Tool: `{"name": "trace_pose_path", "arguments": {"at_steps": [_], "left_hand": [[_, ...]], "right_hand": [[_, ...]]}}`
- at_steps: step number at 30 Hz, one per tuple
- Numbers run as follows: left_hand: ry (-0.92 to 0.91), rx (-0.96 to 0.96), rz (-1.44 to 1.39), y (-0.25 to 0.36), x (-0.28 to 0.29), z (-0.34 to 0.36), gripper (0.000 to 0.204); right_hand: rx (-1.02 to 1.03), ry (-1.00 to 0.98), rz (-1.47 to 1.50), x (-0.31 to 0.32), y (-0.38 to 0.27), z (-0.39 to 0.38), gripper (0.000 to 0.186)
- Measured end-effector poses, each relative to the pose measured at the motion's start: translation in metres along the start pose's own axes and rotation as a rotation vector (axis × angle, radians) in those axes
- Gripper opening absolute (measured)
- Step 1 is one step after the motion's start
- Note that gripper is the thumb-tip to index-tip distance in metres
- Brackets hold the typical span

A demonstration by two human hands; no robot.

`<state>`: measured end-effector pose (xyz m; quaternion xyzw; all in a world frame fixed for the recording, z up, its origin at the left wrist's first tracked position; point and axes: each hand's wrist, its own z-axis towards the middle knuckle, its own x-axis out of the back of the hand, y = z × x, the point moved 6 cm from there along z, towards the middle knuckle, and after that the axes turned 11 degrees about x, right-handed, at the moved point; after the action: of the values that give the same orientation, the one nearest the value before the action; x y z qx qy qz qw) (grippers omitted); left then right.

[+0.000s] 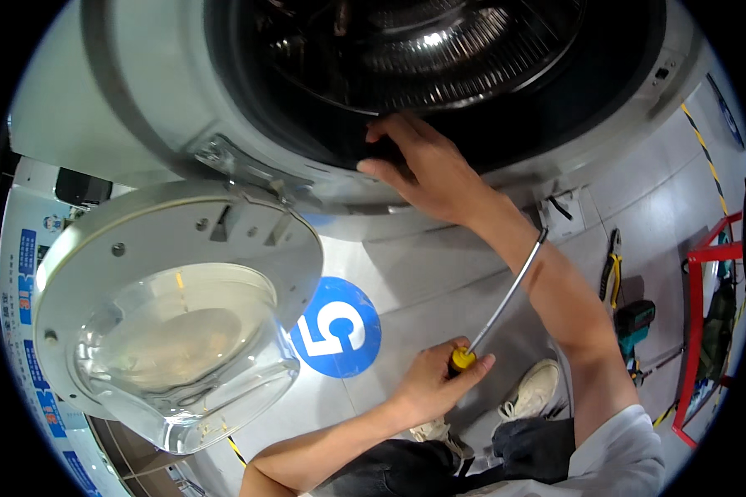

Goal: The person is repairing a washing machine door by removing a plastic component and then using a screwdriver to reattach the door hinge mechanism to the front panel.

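Note:
A front-loading washing machine [153, 91] stands before me, its round glass door [182, 331] swung out to the left. My right hand [427, 170] reaches to the lower rim of the opening, over the black rubber door gasket [323, 137]. Thumb and forefinger are apart there; the other fingertips are partly hidden. Lower down, my left hand [439, 379] is closed around the yellow handle of a screwdriver [506, 298]. Its long metal shaft points up and right, across in front of my right forearm. Inside the opening shows the shiny metal drum [439, 41].
On the tiled floor at right lie yellow-and-black pliers [612, 269] and a green-and-black power drill [634, 323]. Beyond them stands a red-framed rack [692, 331]. A blue round floor marker [337, 327] lies beside the door. My shoes [530, 391] are below.

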<state>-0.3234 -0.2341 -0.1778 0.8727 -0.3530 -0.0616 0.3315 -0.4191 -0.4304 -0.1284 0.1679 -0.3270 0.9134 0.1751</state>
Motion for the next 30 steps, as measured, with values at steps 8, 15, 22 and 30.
{"name": "trace_pose_path", "arguments": {"at_steps": [8,15,22,30], "left_hand": [[0.022,-0.051,0.035,0.006,0.000,-0.003,0.030],[0.051,-0.082,0.006,0.006,0.000,-0.011,0.031],[0.029,-0.028,-0.055,0.001,-0.001,-0.011,0.029],[0.046,-0.001,-0.078,-0.005,0.007,0.004,0.027]], "right_hand": [[0.063,-0.045,0.055,-0.016,-0.025,0.030,0.027],[0.125,-0.083,0.124,-0.016,-0.017,0.036,0.027],[-0.230,0.001,0.290,0.016,0.029,0.038,0.034],[-0.179,0.094,0.230,0.018,0.052,0.055,0.032]]}}
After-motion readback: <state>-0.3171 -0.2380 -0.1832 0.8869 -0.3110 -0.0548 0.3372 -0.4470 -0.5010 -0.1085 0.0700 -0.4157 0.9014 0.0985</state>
